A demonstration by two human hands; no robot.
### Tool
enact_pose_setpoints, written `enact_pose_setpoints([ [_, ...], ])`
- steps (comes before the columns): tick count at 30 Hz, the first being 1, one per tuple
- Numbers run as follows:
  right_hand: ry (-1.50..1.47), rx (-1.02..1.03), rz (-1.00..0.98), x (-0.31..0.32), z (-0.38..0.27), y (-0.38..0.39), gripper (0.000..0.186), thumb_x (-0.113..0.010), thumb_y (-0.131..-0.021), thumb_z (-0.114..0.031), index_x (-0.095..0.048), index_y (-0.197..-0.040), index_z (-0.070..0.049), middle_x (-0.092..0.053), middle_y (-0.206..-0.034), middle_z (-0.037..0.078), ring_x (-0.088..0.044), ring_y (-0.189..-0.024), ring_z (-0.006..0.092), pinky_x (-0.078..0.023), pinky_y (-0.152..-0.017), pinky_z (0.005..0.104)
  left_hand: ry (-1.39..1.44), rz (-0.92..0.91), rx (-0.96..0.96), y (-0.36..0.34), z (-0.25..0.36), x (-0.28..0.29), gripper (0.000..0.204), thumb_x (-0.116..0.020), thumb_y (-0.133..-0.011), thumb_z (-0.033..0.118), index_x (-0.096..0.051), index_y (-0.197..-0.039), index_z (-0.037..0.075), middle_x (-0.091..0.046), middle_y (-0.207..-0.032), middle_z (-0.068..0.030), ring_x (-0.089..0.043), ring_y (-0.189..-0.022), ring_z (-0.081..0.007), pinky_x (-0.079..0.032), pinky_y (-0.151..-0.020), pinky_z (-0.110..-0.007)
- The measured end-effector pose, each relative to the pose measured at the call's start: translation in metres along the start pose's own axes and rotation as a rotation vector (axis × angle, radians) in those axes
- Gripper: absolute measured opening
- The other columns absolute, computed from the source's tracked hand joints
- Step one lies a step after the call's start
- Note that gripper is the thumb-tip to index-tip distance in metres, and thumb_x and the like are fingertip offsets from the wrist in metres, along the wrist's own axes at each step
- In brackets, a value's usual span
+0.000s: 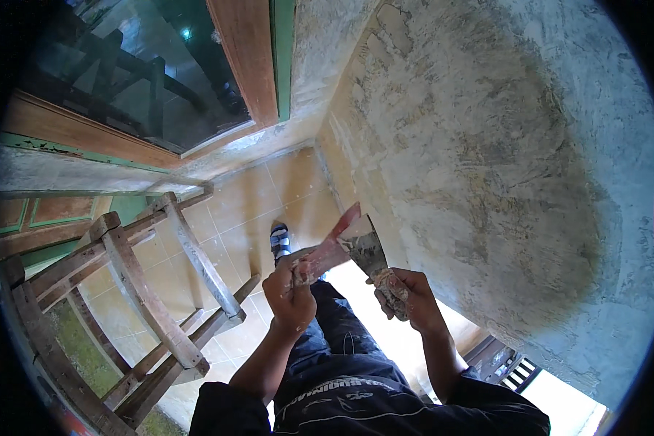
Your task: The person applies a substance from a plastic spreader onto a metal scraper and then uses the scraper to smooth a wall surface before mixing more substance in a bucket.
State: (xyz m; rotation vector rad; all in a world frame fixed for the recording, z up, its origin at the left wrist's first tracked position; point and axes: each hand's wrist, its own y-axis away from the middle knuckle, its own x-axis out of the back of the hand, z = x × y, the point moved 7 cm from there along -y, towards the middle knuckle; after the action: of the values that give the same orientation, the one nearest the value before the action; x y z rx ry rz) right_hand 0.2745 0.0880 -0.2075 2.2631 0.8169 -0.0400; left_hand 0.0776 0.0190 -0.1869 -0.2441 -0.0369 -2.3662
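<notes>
A flat, red-edged scraper smeared with pale plaster (327, 251) is gripped in the left hand (291, 291), fingers wrapped tight round its lower end. A wide steel putty knife with a plaster-caked handle (367, 251) is clamped in the right hand (410, 298), and its blade is laid against the scraper's edge. The rough grey plastered wall (487, 145) is seen just right of the putty knife. A weathered wooden ladder frame (138, 291) stands well left of it, on the tan tiled floor (254, 211) below.

Scraper (362, 243) handle hidden inside right hand (407, 298); wooden ladder (145, 298) cut off below
</notes>
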Motion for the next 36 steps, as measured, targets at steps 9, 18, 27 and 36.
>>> enact_pose_setpoints([
  [9,0.031,0.091,0.039,0.002,-0.014,0.006,0.032,-0.049,-0.096,-0.026,-0.061,-0.099,0.003,-0.055,-0.065,0.003,-0.047,-0.049,0.0065,-0.037,-0.043,0.02,0.403,0.115,0.379,-0.003,-0.038,0.016,0.022,-0.047,-0.097,0.017,-0.056,-0.088,-0.001,-0.059,-0.077,-0.002,-0.053,-0.069,-0.0067,-0.044,-0.065,-0.022],
  [18,0.024,0.089,0.032,0.002,-0.011,0.002,0.03,-0.049,-0.096,-0.026,-0.061,-0.098,0.002,-0.053,-0.062,0.001,-0.044,-0.049,0.0058,-0.036,-0.043,0.0208,0.069,-0.093,0.204,-0.003,-0.016,0.016,0.02,-0.047,-0.095,0.014,-0.057,-0.091,-0.002,-0.061,-0.082,-0.0057,-0.058,-0.072,-0.0108,-0.05,-0.067,-0.026],
  [27,0.692,0.54,0.379,-0.007,-0.024,-0.011,0.044,-0.067,-0.073,0.009,-0.061,-0.114,-0.003,-0.059,-0.098,0.012,-0.06,-0.09,0.0212,-0.049,-0.072,0.0278,0.937,-0.042,0.84,0.009,-0.046,-0.011,0.018,-0.05,-0.089,-0.001,-0.056,-0.105,-0.007,-0.066,-0.09,-0.0136,-0.067,-0.073,-0.0197,-0.057,-0.066,-0.03],
  [36,1.052,0.663,0.443,0.017,-0.03,0.006,0.039,-0.069,-0.071,0.006,-0.065,-0.108,-0.005,-0.061,-0.095,0.013,-0.059,-0.088,0.0254,-0.048,-0.075,0.0314,1.035,-0.182,0.877,-0.007,-0.058,-0.005,0.022,-0.053,-0.088,0.006,-0.055,-0.107,-0.007,-0.065,-0.092,-0.0146,-0.067,-0.076,-0.0202,-0.057,-0.066,-0.029],
])
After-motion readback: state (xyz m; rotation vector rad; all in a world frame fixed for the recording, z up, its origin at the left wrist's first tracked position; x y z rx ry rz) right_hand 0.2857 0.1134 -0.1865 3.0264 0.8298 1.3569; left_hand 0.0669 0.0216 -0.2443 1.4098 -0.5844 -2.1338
